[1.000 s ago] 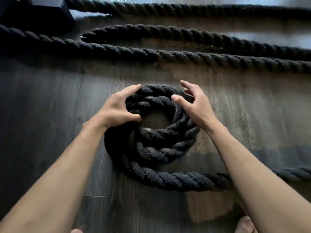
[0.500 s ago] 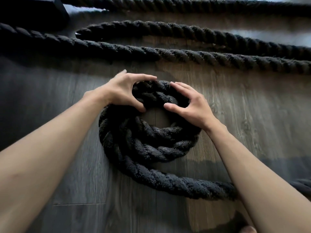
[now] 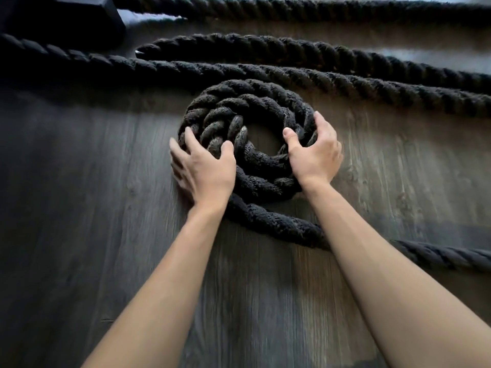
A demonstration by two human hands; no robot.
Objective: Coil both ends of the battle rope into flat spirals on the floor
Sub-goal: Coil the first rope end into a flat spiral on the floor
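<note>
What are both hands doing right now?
Left hand: open, fingers spread, pressing the coil.
Right hand: gripping the coil, thumb inside, fingers round its outer turn.

Both arms are bare from the frame edge down: the left forearm [image 3: 164,288] and right forearm [image 3: 385,261] are slim and smooth. The left hand [image 3: 204,168] and right hand [image 3: 314,152] are uncovered, with 2 short, plain thumbnails.
</note>
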